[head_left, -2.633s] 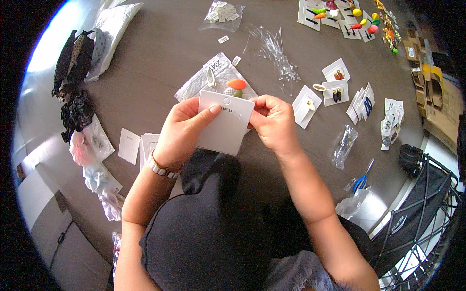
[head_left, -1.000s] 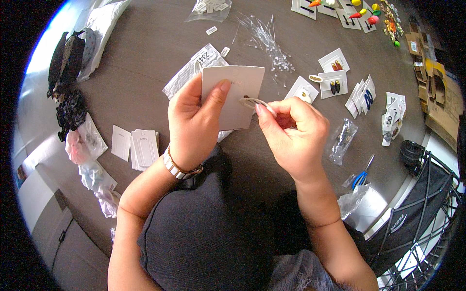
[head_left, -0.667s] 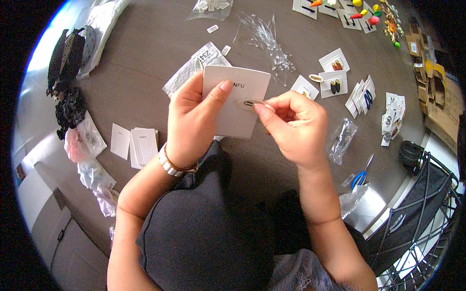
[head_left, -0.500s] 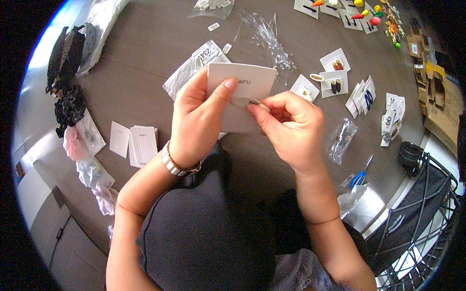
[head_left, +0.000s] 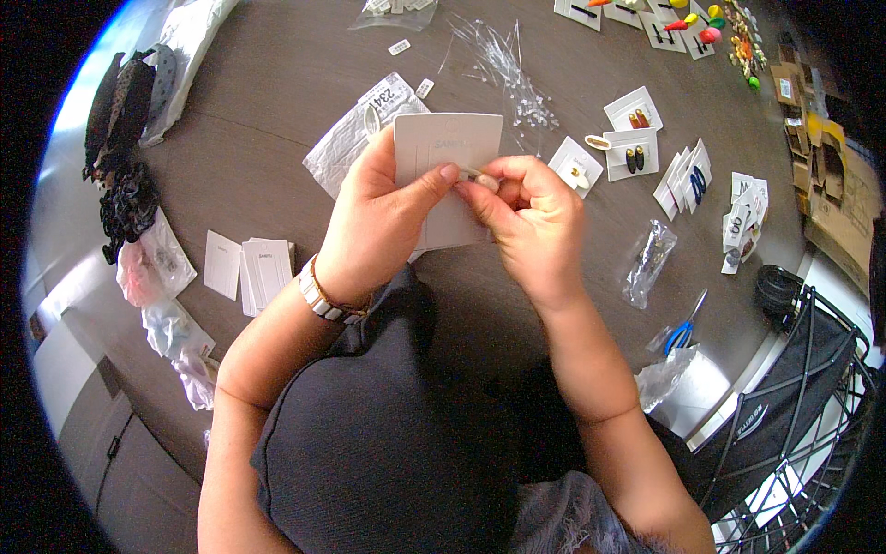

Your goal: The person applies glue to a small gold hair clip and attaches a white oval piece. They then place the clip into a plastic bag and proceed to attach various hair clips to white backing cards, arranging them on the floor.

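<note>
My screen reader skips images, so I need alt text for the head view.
Two bare hands hold a white card above a brown table: left hand grips it, right hand pinches a small clip at its front. More carded clips and blue scissors lie right.

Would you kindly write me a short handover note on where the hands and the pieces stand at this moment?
Left hand: holds a white card upright above the table, thumb across its face.
Right hand: fingertips pinch a small item, too small to identify, against the card's middle.
Nearby: a stack of blank cards to the left; finished cards with dark clips to the right; blue scissors near the right edge.
Done: several cards on the right already carry clips.
Left: the held card shows nothing fixed yet; the blank stack is untouched.
</note>
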A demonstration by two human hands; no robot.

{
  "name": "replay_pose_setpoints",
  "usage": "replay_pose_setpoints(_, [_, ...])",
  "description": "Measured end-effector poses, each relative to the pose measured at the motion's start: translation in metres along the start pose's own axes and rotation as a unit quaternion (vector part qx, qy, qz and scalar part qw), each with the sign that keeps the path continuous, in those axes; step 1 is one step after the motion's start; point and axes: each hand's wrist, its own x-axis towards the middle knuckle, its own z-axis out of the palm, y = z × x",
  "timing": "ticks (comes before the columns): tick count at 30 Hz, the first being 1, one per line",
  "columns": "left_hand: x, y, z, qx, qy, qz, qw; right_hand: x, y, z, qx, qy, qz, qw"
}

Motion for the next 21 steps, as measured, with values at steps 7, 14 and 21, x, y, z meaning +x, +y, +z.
replay_pose_setpoints(7, [-0.004, -0.001, -0.011, -0.059, -0.015, -0.082, 0.995, 0.006, 0.01, -0.004, 0.192, -0.159, 0.089, 0.964])
replay_pose_setpoints(14, [-0.003, -0.002, -0.045, -0.05, -0.002, -0.113, 0.992, 0.007, 0.023, 0.008, 0.288, -0.245, 0.111, 0.919])
replay_pose_setpoints(21, [0.009, 0.029, -0.111, -0.009, 0.162, 0.057, 0.985, 0.058, 0.041, 0.032, -0.074, -0.071, -0.028, 0.994])
